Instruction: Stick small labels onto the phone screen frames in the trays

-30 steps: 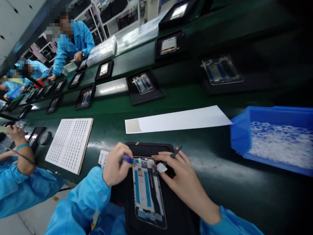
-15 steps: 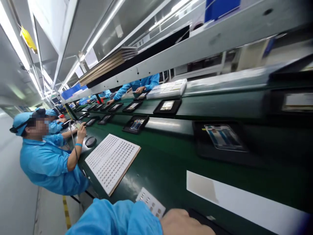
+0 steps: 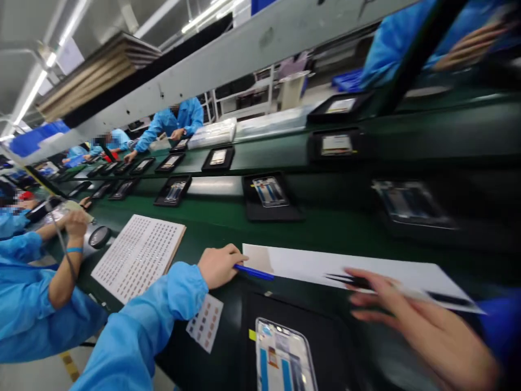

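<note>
My left hand [image 3: 220, 265] is closed on a blue-handled tool [image 3: 254, 272], whose tip rests at the left end of a long white paper strip [image 3: 309, 264]. My right hand [image 3: 411, 320], smeared by motion, hovers over the strip's right part and grips black tweezers [image 3: 345, 281] that point left. Below both hands a phone frame [image 3: 283, 358] with blue strips lies in a black tray [image 3: 334, 331]; neither hand touches it. A small sticker sheet [image 3: 205, 323] lies beside my left sleeve.
A white board with rows of small parts [image 3: 138, 254] lies to the left. Several black trays with phone frames [image 3: 268, 193] ride the green conveyor [image 3: 334, 228] beyond. A co-worker's arm [image 3: 61, 271] works at the left, and other people in blue sit across the belt.
The view swung up and then back down. Both hands have left the phone frame and now sit farther out at the white strip, and the small white piece at the tweezers is gone.
</note>
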Demonstrator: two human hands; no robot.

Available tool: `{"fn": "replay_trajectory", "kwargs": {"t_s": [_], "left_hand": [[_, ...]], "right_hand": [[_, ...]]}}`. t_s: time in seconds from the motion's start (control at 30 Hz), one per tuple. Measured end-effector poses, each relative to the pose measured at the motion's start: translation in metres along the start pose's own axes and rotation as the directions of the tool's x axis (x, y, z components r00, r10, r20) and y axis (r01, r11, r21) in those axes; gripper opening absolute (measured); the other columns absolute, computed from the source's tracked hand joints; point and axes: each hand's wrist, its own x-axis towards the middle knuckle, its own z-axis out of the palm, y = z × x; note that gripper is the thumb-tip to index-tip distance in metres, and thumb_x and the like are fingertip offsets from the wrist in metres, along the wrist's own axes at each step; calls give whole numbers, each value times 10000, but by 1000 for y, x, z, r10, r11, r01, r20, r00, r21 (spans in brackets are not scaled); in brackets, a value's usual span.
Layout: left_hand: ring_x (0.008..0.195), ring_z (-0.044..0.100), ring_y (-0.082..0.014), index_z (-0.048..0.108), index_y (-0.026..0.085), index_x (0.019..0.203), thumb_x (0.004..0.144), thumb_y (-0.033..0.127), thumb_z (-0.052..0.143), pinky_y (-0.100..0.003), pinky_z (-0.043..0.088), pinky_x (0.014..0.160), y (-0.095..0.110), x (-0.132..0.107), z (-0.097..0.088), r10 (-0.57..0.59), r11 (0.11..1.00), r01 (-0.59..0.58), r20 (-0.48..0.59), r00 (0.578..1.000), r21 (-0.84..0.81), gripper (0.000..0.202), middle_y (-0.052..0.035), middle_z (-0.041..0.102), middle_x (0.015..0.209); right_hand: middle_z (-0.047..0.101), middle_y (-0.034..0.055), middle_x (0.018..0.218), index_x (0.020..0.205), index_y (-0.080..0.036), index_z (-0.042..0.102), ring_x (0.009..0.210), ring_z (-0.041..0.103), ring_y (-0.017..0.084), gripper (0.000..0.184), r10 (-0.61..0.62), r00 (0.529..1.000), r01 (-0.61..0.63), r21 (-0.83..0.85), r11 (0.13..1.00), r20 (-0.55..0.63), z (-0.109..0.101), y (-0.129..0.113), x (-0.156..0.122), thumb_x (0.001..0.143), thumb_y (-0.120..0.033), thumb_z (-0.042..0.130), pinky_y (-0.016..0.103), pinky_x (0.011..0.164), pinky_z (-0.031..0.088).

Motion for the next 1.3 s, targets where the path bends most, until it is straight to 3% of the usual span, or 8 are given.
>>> {"fn": "replay_trajectory", "kwargs": {"t_s": [0.03,0.1,0.3,0.47,0.57,0.97,1.2,1.3], "left_hand": [[997,678,-177,581,320,1267,949,241,473,-309,580,779,-2,10,3,39,999,-40,25,999,30,345,13,606,1272],[1035,671,-196,528,342,1329,943,215,474,-323,584,785,-1,28,10,124,989,-128,53,991,70,410,-2,532,1388],[975,698,-245,506,367,1361,941,208,452,-378,585,774,13,44,20,243,959,-268,216,946,95,452,-35,402,1518],[921,702,-185,496,377,1363,972,205,404,-307,571,738,9,39,24,294,946,-311,163,942,93,437,-25,453,1481],[921,700,-180,525,395,1334,965,179,416,-301,568,729,6,38,28,323,936,-342,188,928,81,441,-3,477,1462],[894,695,-156,535,398,1311,974,218,437,-253,540,678,8,41,33,333,932,-351,163,929,93,395,-7,490,1436],[937,696,-174,504,401,1335,984,245,423,-266,548,687,8,40,34,329,929,-354,190,925,112,393,-9,468,1459],[943,694,-178,513,401,1334,980,228,422,-274,552,706,9,40,34,323,935,-343,186,928,90,404,-7,463,1463]], "right_hand": [[694,161,989,899,-209,718,677,663,231,453,114,993,-115,71,991,17,3,-5,9,813,-630,571,333,512,590],[702,140,894,820,-179,716,661,655,238,464,210,977,-214,140,967,43,16,-14,25,669,-618,697,344,497,596],[678,84,666,815,-157,687,596,657,233,478,227,967,-233,40,972,114,48,-11,43,620,-592,711,342,554,590],[689,74,638,747,-205,595,589,670,248,393,191,978,-193,19,981,88,49,0,35,683,-585,671,356,584,580],[687,58,625,742,-223,551,596,675,250,355,168,982,-167,-26,986,90,50,2,34,711,-559,663,356,591,570],[707,32,688,726,-228,558,701,693,249,273,157,976,-115,-255,960,153,48,-3,36,775,-494,595,351,682,500],[706,50,681,731,-224,573,696,692,252,274,193,970,-174,-135,975,145,51,3,39,732,-494,623,361,682,517],[692,59,642,700,-223,573,658,679,255,349,234,967,-236,11,972,104,50,1,40,651,-545,698,352,622,510]]}}
